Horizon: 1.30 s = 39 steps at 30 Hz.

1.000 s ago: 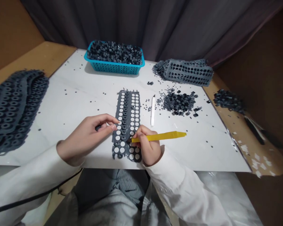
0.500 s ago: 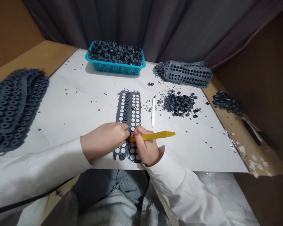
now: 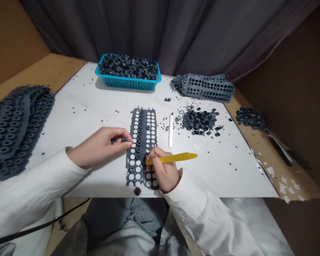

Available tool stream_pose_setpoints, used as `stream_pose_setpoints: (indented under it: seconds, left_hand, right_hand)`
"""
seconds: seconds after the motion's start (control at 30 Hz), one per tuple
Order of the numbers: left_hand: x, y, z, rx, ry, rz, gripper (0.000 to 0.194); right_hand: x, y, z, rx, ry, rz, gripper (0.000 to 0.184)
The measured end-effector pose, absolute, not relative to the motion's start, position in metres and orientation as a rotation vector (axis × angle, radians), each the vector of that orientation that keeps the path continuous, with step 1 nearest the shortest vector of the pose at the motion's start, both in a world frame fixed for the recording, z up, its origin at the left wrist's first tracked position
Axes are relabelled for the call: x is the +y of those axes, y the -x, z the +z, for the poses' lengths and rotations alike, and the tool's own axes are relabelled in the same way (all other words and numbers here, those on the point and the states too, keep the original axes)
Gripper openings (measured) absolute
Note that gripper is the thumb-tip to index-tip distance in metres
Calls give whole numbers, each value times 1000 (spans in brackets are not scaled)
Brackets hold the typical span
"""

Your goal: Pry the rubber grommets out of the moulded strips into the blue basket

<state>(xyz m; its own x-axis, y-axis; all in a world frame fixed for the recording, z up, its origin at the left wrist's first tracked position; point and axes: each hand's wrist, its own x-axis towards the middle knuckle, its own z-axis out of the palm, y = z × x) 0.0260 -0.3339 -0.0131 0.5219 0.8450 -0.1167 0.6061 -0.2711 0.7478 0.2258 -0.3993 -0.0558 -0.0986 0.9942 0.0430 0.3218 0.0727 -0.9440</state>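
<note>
A dark grey rubber strip (image 3: 142, 137) full of round holes lies lengthwise on the white board (image 3: 90, 106) in front of me. Some small rings still sit in its middle rows. My left hand (image 3: 100, 146) rests at the strip's left edge, fingers curled around small dark rubber rings (image 3: 117, 140). My right hand (image 3: 164, 172) grips a yellow flat tool (image 3: 173, 158) like a pen, its tip pressed on the strip's lower middle. One loose ring (image 3: 137, 191) lies at the board's near edge.
A blue basket (image 3: 128, 82) of grey rings stands at the back. Punched strips (image 3: 208, 88) are piled back right, unpunched strips (image 3: 13, 124) stacked far left. A loose ring heap (image 3: 200, 121) and a white knife (image 3: 170, 129) lie right of the strip.
My left hand went over to the tool tip on the strip, then drew back left with rings in its fingers. A ring now lies at the board's near edge.
</note>
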Motion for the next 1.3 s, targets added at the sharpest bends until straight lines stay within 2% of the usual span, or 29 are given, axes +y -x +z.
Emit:
stream_pose_setpoints:
  seconds: [0.23, 0.53, 0.7, 0.9, 1.1, 1.3]
  left_hand:
    - [-342, -42, -32, 842, -2276, 342, 21]
    - [-341, -47, -40, 836, -2444, 190, 16]
    - [-342, -48, -42, 778, -2581, 160, 23]
    - [-333, -39, -43, 953, -2197, 411, 21]
    - [-330, -38, -42, 1015, -2048, 324, 22]
    - [-329, -35, -40, 1016, -1972, 382, 23]
  right_hand:
    - [-389, -228, -51, -1505, 1370, 1094, 23]
    - [-385, -221, -55, -1630, 1383, 1044, 22]
    - [-384, -219, -53, -1773, 1437, 929, 22]
    - [-383, -221, -56, -1744, 1431, 956, 20]
    - [-385, -222, -61, -1629, 1369, 1067, 20]
    - [-385, -227, -64, -1238, 1329, 1165, 23]
